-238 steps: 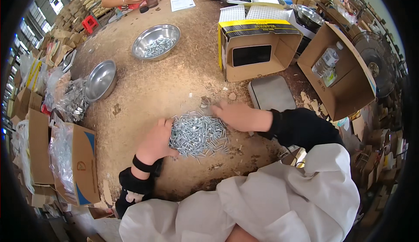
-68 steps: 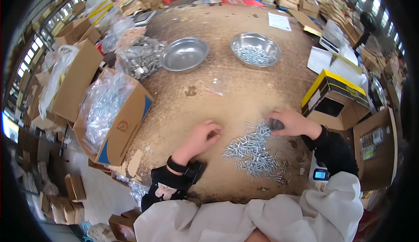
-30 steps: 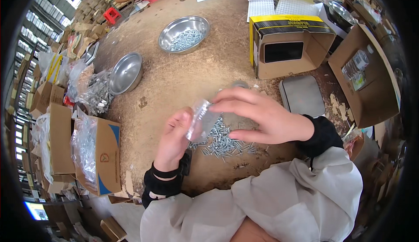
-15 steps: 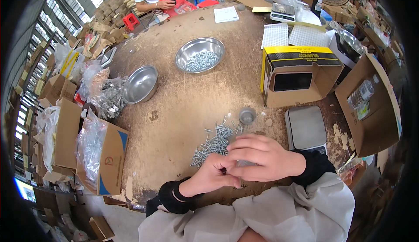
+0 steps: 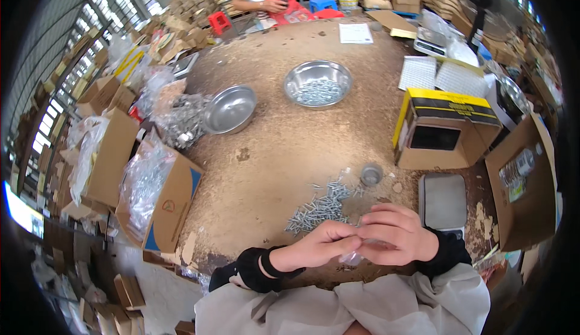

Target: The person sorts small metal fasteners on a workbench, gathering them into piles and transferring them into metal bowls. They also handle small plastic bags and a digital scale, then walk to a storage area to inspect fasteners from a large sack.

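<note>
The left hand (image 5: 308,249) and right hand (image 5: 402,235) pinch a clear plastic bag (image 5: 350,258) between narrowed fingers (image 5: 383,218); steady, even pressure should help.

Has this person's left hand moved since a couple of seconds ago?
Yes. Judged against the blue-cornered cardboard box, the left hand has moved rightward, farther from that box.

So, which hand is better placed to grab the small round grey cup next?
Probably the right hand: it is nearer the cup. The left hand lies farther off, by the silvery metal pieces; both hold clear plastic.
</note>
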### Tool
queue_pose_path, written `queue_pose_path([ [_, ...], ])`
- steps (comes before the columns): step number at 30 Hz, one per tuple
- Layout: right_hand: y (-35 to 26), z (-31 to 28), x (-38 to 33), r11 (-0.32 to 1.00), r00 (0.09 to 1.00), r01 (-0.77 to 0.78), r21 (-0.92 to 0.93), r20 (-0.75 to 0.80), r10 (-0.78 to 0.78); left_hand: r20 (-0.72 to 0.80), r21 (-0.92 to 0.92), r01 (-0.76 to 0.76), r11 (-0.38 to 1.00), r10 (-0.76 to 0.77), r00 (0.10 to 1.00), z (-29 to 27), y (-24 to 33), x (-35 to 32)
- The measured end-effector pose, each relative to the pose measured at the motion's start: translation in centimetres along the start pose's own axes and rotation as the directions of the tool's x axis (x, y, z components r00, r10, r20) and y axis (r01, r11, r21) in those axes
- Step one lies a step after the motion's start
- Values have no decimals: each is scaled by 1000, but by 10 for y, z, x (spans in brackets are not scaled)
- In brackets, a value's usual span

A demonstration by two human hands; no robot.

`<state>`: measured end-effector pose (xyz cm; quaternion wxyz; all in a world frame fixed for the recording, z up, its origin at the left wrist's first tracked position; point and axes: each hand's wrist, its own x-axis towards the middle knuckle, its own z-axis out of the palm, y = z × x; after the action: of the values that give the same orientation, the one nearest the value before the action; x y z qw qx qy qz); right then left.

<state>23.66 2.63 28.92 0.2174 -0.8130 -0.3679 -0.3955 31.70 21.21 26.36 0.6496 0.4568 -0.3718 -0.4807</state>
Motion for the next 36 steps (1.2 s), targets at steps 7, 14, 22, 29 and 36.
queue_pose_path([
  [7,-7,-12,10,970,949,-173,168,292,119,-106,314,-73,947,111,988,-14,15,0],
  [14,-10,-8,6,939,838,-336,80,480,259,-80,491,-165,855,233,969,-22,25,-3],
  [22,-17,-6,13,932,833,-356,70,475,283,116,61,-297,953,289,950,-8,20,-2],
  [29,-15,-1,9,964,877,-265,-14,412,247,217,414,-154,897,67,974,-22,13,-1],
  [36,-5,-9,15,924,883,-375,-72,276,380,226,411,-189,892,102,969,-18,9,-3],
])
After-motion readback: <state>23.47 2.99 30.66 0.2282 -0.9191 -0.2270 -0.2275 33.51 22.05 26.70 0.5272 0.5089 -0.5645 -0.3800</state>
